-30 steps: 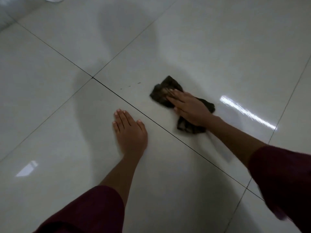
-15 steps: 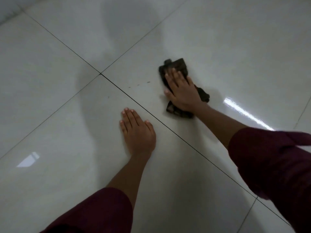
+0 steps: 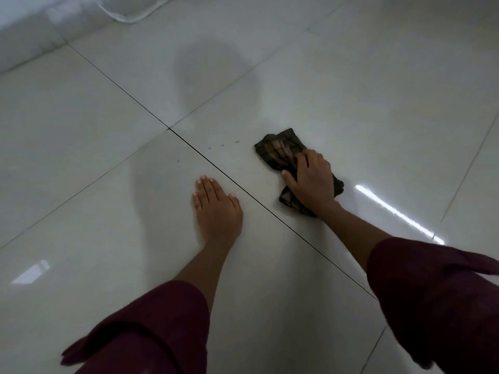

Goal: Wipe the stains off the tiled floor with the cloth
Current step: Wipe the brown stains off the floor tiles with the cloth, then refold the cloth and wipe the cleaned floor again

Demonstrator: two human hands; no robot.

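Observation:
A dark crumpled cloth (image 3: pixel 278 149) lies on the glossy white tiled floor (image 3: pixel 351 90), right of centre. My right hand (image 3: pixel 310 179) presses down on the cloth's near half, fingers curled into it. Three small dark stains (image 3: pixel 222 145) sit in a row just left of the cloth, close to a dark grout line (image 3: pixel 243 188). My left hand (image 3: pixel 216 206) rests flat on the tile to the left of that line, fingers together, holding nothing. Both arms wear maroon sleeves.
A white curved object (image 3: pixel 127 14) and a pale wall base (image 3: pixel 24 52) stand at the top left. Bright light reflections (image 3: pixel 391 209) streak the tile on the right. A tiny dark speck (image 3: pixel 177 161) lies left of the grout line.
My right hand has slid the cloth back toward me and to the right, fingers now curled. The left hand has stayed planted on the tile. The camera has tilted up slightly.

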